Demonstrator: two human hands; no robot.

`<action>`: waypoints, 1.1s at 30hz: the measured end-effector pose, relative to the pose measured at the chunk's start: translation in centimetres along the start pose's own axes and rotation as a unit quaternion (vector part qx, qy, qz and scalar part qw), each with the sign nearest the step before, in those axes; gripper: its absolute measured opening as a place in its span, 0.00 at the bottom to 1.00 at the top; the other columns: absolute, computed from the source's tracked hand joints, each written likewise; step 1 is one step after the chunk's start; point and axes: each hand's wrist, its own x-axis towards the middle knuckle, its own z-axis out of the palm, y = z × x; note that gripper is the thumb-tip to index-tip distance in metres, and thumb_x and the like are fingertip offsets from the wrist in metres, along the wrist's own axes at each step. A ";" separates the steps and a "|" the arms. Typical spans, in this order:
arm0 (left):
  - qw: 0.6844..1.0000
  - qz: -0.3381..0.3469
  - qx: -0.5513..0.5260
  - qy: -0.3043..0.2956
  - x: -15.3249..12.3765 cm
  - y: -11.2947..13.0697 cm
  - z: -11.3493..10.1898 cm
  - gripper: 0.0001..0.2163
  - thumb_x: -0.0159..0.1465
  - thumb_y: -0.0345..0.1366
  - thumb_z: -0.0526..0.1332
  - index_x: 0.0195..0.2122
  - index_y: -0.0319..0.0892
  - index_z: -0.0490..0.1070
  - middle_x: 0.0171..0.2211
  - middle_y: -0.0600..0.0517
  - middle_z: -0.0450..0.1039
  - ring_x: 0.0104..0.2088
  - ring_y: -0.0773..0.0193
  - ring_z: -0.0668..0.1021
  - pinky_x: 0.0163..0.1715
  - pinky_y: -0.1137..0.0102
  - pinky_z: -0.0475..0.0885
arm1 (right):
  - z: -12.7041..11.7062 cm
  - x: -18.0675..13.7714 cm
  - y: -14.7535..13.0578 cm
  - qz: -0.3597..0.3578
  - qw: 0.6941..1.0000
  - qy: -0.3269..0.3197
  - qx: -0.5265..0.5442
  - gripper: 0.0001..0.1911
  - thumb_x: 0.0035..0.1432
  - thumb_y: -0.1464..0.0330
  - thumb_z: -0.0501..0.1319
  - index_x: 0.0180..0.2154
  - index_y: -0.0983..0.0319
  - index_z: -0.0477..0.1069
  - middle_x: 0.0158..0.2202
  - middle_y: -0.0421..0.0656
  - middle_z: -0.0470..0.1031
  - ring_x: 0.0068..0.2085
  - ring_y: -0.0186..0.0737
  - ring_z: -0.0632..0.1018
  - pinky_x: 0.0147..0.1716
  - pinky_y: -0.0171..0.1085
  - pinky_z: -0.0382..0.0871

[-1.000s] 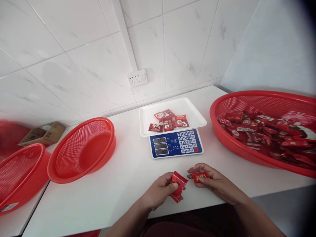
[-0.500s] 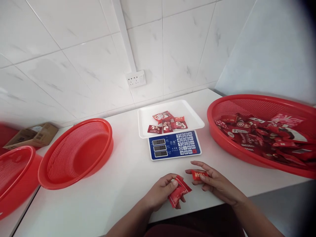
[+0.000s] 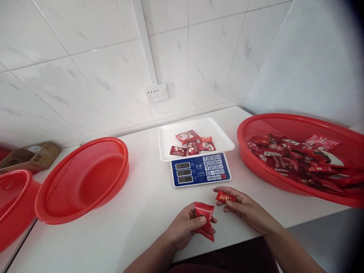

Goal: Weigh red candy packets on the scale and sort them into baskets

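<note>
Left hand (image 3: 182, 227) grips a larger red packet (image 3: 208, 224), thumb on its front, at the near edge of the table (image 3: 148, 204). Right hand (image 3: 246, 207) pinches a small red packet (image 3: 222, 196) between thumb and fingers, just right and slightly far of the larger one; packets apart. Scale (image 3: 199, 181) sits far of both hands, white tray (image 3: 217, 131) on top, with a cluster of wrapped pieces (image 3: 192, 148). Basket of red packets (image 3: 256, 170) at right. Second mesh basket (image 3: 98, 176) at left, third basket (image 3: 19, 218) left of that.
</note>
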 end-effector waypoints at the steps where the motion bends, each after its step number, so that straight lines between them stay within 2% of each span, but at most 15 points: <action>1: 1.000 0.000 -0.003 0.002 0.0 0.0 0.0 0.16 0.52 0.38 0.69 0.39 0.36 0.71 0.35 0.45 0.75 0.29 0.63 0.78 0.30 0.69 0.72 | 0.2 0.4 -0.8 -0.014 1.000 -0.003 -0.024 0.20 0.53 0.59 0.62 0.48 0.55 0.70 0.45 0.46 0.73 0.45 0.43 0.75 0.41 0.41 0.71; 4: 1.000 0.000 -0.006 0.002 0.1 0.0 0.0 0.15 0.52 0.39 0.68 0.37 0.36 0.71 0.34 0.45 0.74 0.28 0.64 0.78 0.30 0.69 0.71 | 1.1 2.3 -4.2 -0.100 0.984 0.044 -0.140 0.21 0.55 0.58 0.60 0.50 0.55 0.68 0.47 0.46 0.73 0.47 0.45 0.74 0.46 0.46 0.69; 8: 1.000 0.002 -0.006 -0.001 0.2 -0.1 -0.1 0.15 0.53 0.38 0.68 0.38 0.36 0.70 0.34 0.45 0.74 0.28 0.64 0.78 0.30 0.70 0.71 | 2.6 6.2 -9.0 -0.253 0.906 0.168 -0.296 0.16 0.57 0.63 0.57 0.47 0.57 0.70 0.50 0.44 0.72 0.53 0.47 0.70 0.53 0.49 0.63; 11: 1.000 0.008 -0.006 0.007 0.2 -0.1 -0.3 0.15 0.53 0.39 0.67 0.38 0.36 0.70 0.34 0.45 0.74 0.28 0.64 0.78 0.30 0.69 0.71 | 3.6 8.6 -11.5 -0.314 0.861 0.215 -0.338 0.18 0.58 0.65 0.55 0.50 0.56 0.68 0.52 0.43 0.71 0.54 0.45 0.69 0.54 0.48 0.62; 14: 1.000 0.012 -0.005 0.013 0.0 0.0 -0.4 0.15 0.53 0.39 0.67 0.38 0.36 0.70 0.34 0.45 0.75 0.28 0.64 0.78 0.30 0.69 0.71 | 4.1 8.9 -12.1 -0.348 0.851 0.235 -0.314 0.19 0.57 0.64 0.57 0.52 0.56 0.66 0.54 0.43 0.69 0.54 0.44 0.70 0.54 0.47 0.63; 18: 1.000 0.011 -0.014 0.015 0.0 0.1 -0.3 0.15 0.53 0.39 0.68 0.37 0.35 0.71 0.34 0.45 0.75 0.28 0.65 0.77 0.30 0.70 0.70 | 4.1 6.3 -9.7 -0.358 0.869 0.255 -0.229 0.13 0.57 0.63 0.57 0.44 0.58 0.70 0.44 0.44 0.75 0.44 0.40 0.76 0.46 0.42 0.71; 21: 1.000 -0.001 -0.014 0.005 0.0 0.0 0.1 0.16 0.52 0.39 0.68 0.38 0.35 0.70 0.33 0.45 0.75 0.27 0.65 0.77 0.29 0.71 0.70 | 3.5 4.0 -5.4 -0.287 0.905 0.237 -0.204 0.11 0.56 0.61 0.57 0.39 0.60 0.70 0.35 0.44 0.77 0.31 0.37 0.77 0.32 0.38 0.74; 24: 1.000 -0.022 0.001 -0.011 -0.2 -0.3 0.5 0.17 0.52 0.39 0.68 0.39 0.35 0.70 0.33 0.45 0.75 0.27 0.65 0.77 0.29 0.71 0.70 | 3.0 2.6 -0.6 -0.183 0.936 0.181 -0.241 0.13 0.57 0.61 0.55 0.40 0.61 0.70 0.29 0.43 0.76 0.26 0.36 0.76 0.24 0.36 0.72; 26: 0.999 -0.031 0.011 -0.019 -0.3 -0.4 0.8 0.17 0.51 0.39 0.68 0.38 0.35 0.70 0.33 0.45 0.75 0.26 0.66 0.77 0.28 0.71 0.70 | 3.0 2.2 1.8 -0.147 0.927 0.155 -0.309 0.12 0.57 0.62 0.54 0.39 0.60 0.71 0.32 0.44 0.77 0.30 0.39 0.77 0.29 0.38 0.73; 28: 0.999 -0.034 0.021 -0.027 -0.4 -0.4 0.9 0.16 0.52 0.39 0.68 0.37 0.36 0.69 0.33 0.45 0.75 0.26 0.66 0.77 0.28 0.71 0.70 | 3.2 2.2 3.2 -0.154 0.899 0.138 -0.387 0.12 0.57 0.64 0.53 0.39 0.58 0.72 0.37 0.44 0.78 0.37 0.41 0.78 0.37 0.40 0.72; 30: 0.998 -0.034 0.032 -0.034 -0.5 -0.3 1.0 0.15 0.53 0.38 0.68 0.38 0.36 0.69 0.34 0.45 0.75 0.27 0.66 0.77 0.29 0.71 0.70 | 3.5 2.3 3.6 -0.169 0.873 0.127 -0.440 0.13 0.57 0.65 0.52 0.39 0.57 0.73 0.40 0.43 0.78 0.41 0.42 0.77 0.41 0.41 0.71; 33: 0.998 -0.039 0.043 -0.034 -0.6 -0.1 1.0 0.15 0.53 0.38 0.67 0.39 0.36 0.70 0.34 0.45 0.75 0.29 0.66 0.76 0.31 0.71 0.69 | 3.6 2.7 3.4 -0.159 0.865 0.125 -0.459 0.14 0.59 0.64 0.51 0.41 0.57 0.72 0.40 0.42 0.78 0.41 0.41 0.77 0.40 0.40 0.71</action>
